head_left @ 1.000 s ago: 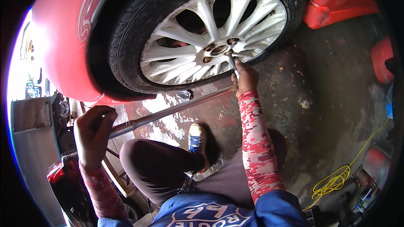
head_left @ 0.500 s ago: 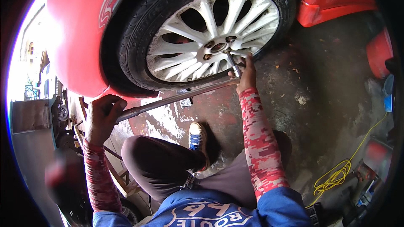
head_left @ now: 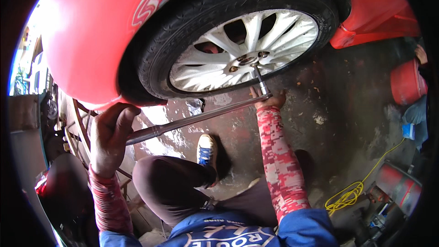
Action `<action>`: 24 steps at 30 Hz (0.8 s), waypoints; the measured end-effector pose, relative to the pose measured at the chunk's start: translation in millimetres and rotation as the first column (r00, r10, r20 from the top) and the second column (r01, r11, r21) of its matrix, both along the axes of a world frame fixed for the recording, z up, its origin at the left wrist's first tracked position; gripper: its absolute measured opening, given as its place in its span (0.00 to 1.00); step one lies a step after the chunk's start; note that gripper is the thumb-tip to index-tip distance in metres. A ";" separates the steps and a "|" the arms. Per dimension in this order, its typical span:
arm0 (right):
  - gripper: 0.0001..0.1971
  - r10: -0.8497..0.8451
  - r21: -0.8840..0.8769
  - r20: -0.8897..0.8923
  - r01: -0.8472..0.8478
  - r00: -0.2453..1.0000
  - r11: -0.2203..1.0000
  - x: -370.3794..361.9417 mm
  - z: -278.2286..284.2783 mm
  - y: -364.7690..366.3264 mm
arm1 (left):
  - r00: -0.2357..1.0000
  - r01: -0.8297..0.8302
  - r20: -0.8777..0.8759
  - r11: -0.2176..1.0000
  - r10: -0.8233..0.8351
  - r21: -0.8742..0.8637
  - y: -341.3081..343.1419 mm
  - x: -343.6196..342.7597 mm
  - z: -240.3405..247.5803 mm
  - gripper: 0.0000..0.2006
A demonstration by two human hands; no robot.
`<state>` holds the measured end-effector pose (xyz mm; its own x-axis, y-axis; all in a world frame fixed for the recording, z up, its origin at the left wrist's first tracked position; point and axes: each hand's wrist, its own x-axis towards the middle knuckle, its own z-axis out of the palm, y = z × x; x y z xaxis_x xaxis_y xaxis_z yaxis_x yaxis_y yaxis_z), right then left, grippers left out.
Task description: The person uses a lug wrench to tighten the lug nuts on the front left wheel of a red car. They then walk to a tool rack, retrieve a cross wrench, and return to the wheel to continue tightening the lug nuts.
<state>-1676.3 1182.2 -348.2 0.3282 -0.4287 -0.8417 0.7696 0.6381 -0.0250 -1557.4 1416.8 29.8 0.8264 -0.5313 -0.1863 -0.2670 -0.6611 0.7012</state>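
Note:
A long-handled socket wrench (head_left: 206,113) reaches across in front of a car wheel (head_left: 244,50) with whitish spokes and a black tyre (head_left: 157,59). From its head, a metal extension (head_left: 261,82) runs up to a lug nut just below the hub centre. My left hand (head_left: 109,132) is closed around the grip end, thumb on top. At the other end, my right hand (head_left: 276,99) cups the wrench head from beneath, its fingers on both sides of the extension and partly hidden. Other rusty lug nuts (head_left: 233,69) show around the hub.
The red car body (head_left: 87,41) arches over the wheel. At right are a red bucket (head_left: 407,82), another person's hand (head_left: 420,54), a coiled yellow cord (head_left: 345,200) and a red toolbox (head_left: 398,185). A metal frame (head_left: 77,123) stands at left; my shoe (head_left: 206,151) is below the wrench.
My right hand has dropped from the extension, where its fingers were raised, to beneath the wrench head. The view has shifted, and another person's hand now shows at right.

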 end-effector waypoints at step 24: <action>0.13 0.527 -0.190 0.404 -0.495 0.747 0.848 31.5 183.8 136.9 | 0.713 0.557 -0.131 0.443 -0.689 0.703 27.3 46.6 -0.5 0.17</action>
<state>-1644.8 1319.1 -164.4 0.8304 -0.1414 -0.5389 0.2702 0.9481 0.1675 -1510.7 1444.0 29.3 0.3726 -0.6979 -0.6117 -0.8574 -0.5111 0.0609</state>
